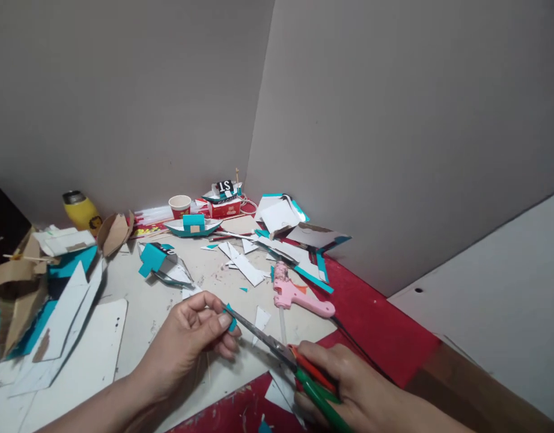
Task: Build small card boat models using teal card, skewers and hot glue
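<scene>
Between the thumb and fingers of my left hand (193,334) is a small piece of teal cardboard (232,323). My right hand (349,382) grips scissors (277,347) with orange and green handles. Their blade tips reach to the teal piece, touching or nearly touching it. Just beyond my left hand lies a teal and white cardboard boat (164,264). A pink glue gun (299,296) rests on the white work board (142,313), past the scissors, with a glue stick poking out of it.
White and teal scraps (245,264) lie across the board. Cardboard boat parts (65,325) pile up at left beside a yellow bottle (81,210). Farther back stand a paper cup (180,206), a teal boat (193,227) and another boat on a red box (225,208). Grey walls close off the back.
</scene>
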